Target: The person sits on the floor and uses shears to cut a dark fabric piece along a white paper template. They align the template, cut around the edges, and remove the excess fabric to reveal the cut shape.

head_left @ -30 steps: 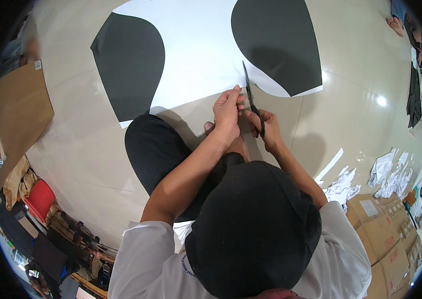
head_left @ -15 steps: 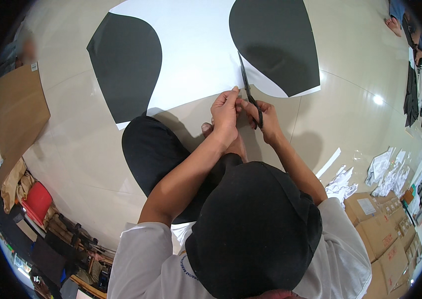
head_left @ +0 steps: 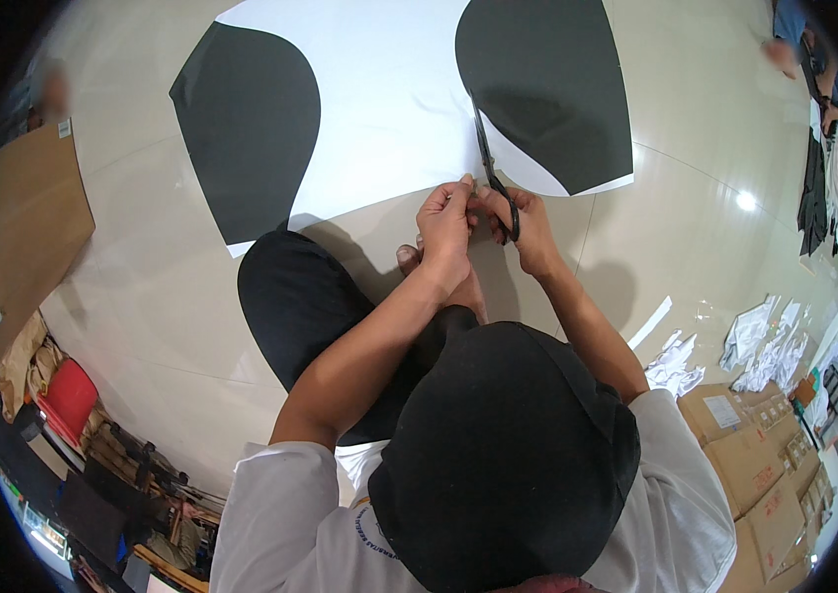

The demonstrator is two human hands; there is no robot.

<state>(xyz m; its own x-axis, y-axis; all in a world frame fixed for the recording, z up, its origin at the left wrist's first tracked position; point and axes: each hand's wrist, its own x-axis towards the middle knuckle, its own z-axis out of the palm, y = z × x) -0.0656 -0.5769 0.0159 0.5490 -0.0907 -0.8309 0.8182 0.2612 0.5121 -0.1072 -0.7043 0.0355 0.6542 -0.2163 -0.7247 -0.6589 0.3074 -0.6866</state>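
A white sheet of cloth (head_left: 379, 119) lies on the floor in front of me. On it rest two dark curved pattern pieces, the left one (head_left: 246, 128) and the right one (head_left: 547, 94). My right hand (head_left: 535, 237) has its fingers in the black handles of scissors (head_left: 484, 143). The blades point away from me along the curved edge of the right piece, with white cloth on both sides. Thumb and fingers of my left hand (head_left: 446, 219) are pinched at the cloth's near edge, beside the scissors. Exactly what lies between those fingertips is partly hidden.
My bent knee (head_left: 290, 287) and bare foot lie close to the cloth. A brown board (head_left: 38, 208) stands at the left, above a red item (head_left: 69, 397). White scraps (head_left: 676, 361) and cardboard boxes (head_left: 750, 455) are at the right. Other people show at both edges.
The scissors have shifted slightly, their tips a little farther along the curve. My left hand stays at the cloth's edge, and the view has moved slightly.
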